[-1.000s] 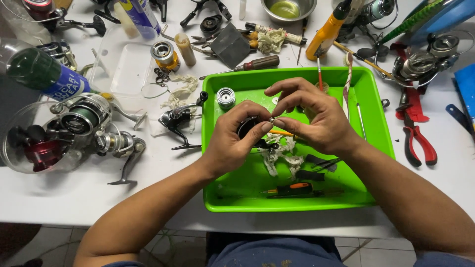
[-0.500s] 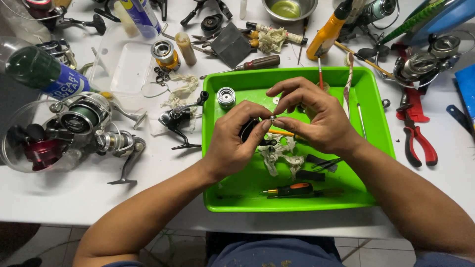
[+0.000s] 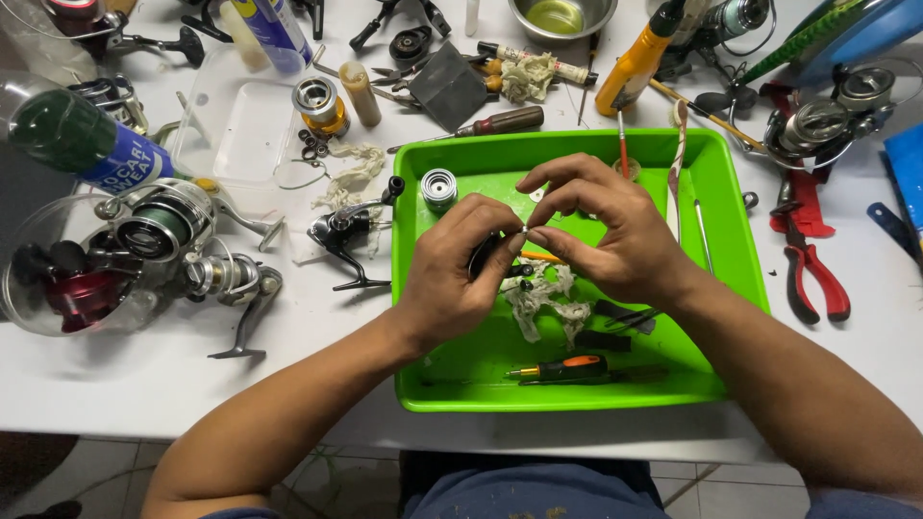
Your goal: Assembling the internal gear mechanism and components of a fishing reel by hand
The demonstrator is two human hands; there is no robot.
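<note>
Both hands work over a bright green tray (image 3: 731, 221). My left hand (image 3: 452, 274) grips a small black reel part, mostly hidden in the palm. My right hand (image 3: 606, 226) pinches a tiny silver piece at its fingertips, touching the left hand's fingertips right above the black part. Under the hands lie a dirty rag (image 3: 543, 303), black tweezers (image 3: 625, 315) and an orange-handled screwdriver (image 3: 558, 368). A silver spool (image 3: 438, 188) stands in the tray's far left corner.
Several fishing reels (image 3: 154, 240) lie on the white table at the left, next to a green bottle (image 3: 82, 139) and a clear plastic lid (image 3: 236, 125). Red pliers (image 3: 812, 264) lie right of the tray. An orange oil bottle (image 3: 635, 62), a metal bowl (image 3: 562, 17) and a brown-handled screwdriver (image 3: 500, 123) lie behind.
The fingertips of both hands have drawn closer together over the small part. The hands stay at the same spot above the tray.
</note>
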